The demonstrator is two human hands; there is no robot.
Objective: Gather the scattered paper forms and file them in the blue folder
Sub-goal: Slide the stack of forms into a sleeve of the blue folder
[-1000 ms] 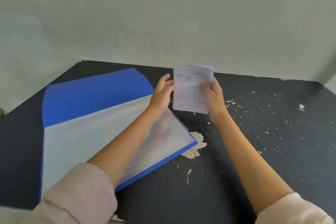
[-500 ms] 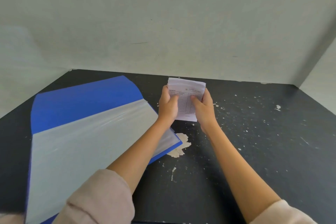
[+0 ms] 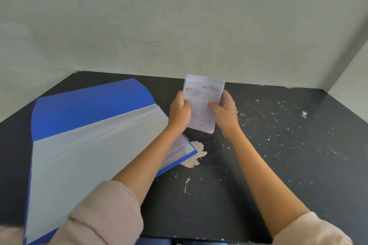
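Observation:
A small stack of white paper forms (image 3: 202,103) with a printed table is held upright above the table, right of the folder. My left hand (image 3: 179,112) grips its left edge, and my right hand (image 3: 226,112) grips its right edge, thumbs on the front sheet. The blue folder (image 3: 89,105) lies open on the left half of the table, with clear plastic sleeves (image 3: 89,149) spread across it. My left forearm crosses over the folder's right corner.
The table (image 3: 288,155) is black, flecked with white paint chips, with a pale worn patch (image 3: 196,153) beside the folder's corner. Pale walls close it in at the back, left and right. The near table edge runs along the bottom.
Both hands closed tighter on the forms, the left thumb coming onto the front sheet, and the stack sank a little. The view shifted, showing more of the folder and the right wall.

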